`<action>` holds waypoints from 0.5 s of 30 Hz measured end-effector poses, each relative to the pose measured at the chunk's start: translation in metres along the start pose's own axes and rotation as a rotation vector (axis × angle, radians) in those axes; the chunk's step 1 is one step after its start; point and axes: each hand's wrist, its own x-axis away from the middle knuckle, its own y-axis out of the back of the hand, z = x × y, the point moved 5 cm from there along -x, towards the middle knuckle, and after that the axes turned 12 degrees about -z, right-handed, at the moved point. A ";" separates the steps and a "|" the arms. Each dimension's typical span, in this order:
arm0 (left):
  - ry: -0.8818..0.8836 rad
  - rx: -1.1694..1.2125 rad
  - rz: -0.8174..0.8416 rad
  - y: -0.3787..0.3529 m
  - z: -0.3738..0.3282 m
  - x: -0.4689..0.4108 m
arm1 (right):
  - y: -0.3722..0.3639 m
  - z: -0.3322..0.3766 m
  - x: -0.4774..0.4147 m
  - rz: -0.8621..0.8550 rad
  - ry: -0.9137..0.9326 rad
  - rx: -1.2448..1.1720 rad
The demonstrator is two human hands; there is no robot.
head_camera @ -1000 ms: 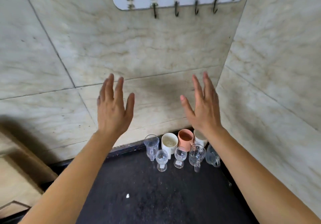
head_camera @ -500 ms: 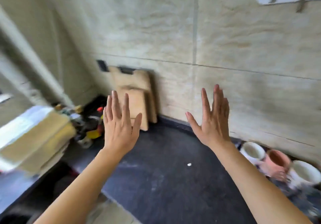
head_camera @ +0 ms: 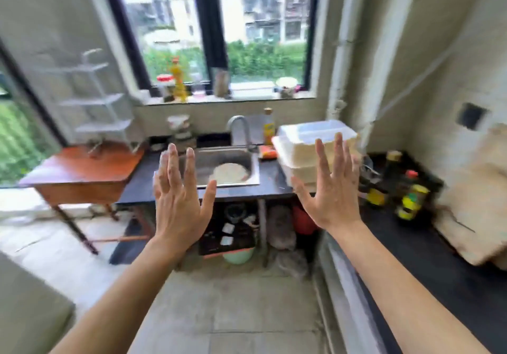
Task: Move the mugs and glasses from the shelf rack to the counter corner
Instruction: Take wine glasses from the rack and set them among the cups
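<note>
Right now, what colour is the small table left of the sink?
Reddish-brown wood, seen in the head view: table.

Shelf rack (perhaps empty) motion-blurred

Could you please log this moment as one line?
left hand: open, empty | right hand: open, empty | shelf rack: no mugs visible | facing sink

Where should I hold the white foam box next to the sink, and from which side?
Grip the white foam box by its two short ends, coming from the front with a hand on each. It is wide and flat and probably crushes easily. Both the left hand and right hand are open and empty.
</note>
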 end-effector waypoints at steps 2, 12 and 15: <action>0.060 -0.065 -0.010 0.023 0.074 0.001 | -0.060 0.070 -0.012 0.044 0.070 -0.064; 0.212 -0.351 -0.036 0.123 0.347 -0.074 | -0.262 0.378 -0.068 0.208 0.292 -0.313; 0.206 -0.364 -0.088 0.128 0.389 -0.107 | -0.297 0.423 -0.089 0.206 0.319 -0.365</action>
